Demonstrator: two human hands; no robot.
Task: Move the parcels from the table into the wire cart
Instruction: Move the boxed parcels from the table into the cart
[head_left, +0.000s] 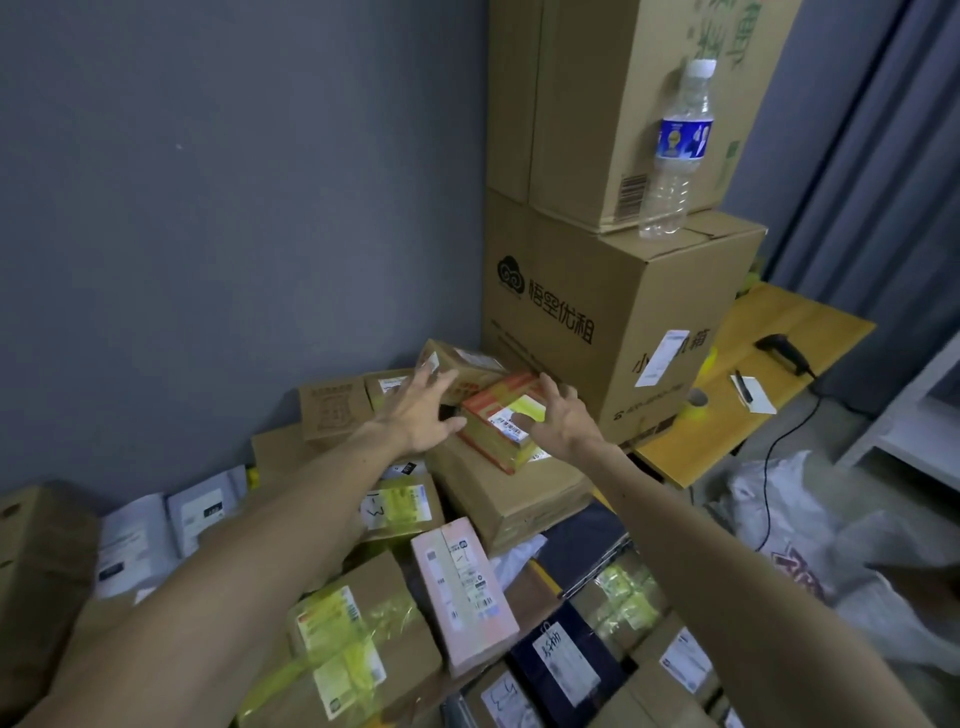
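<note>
A small orange and yellow parcel (506, 415) with a white label lies tilted on a larger brown carton (511, 493) at the back of the pile. My left hand (421, 413) is spread open just left of it, fingers straight. My right hand (558, 421) is open at its right side, thumb over the label, fingers splayed; neither hand grips the parcel. Several more parcels fill the foreground: a pink box (462, 587), a brown box with yellow tape (353, 639) and a dark bag (566, 660). Beside the dark bag a grey wire edge (597, 566) shows.
Two big cartons (613, 322) are stacked against the grey wall, with a water bottle (675, 150) on the lower one. A yellow table (753, 364) to the right carries a scanner (787, 353) and tape rolls. White plastic bags (795, 525) lie on the floor.
</note>
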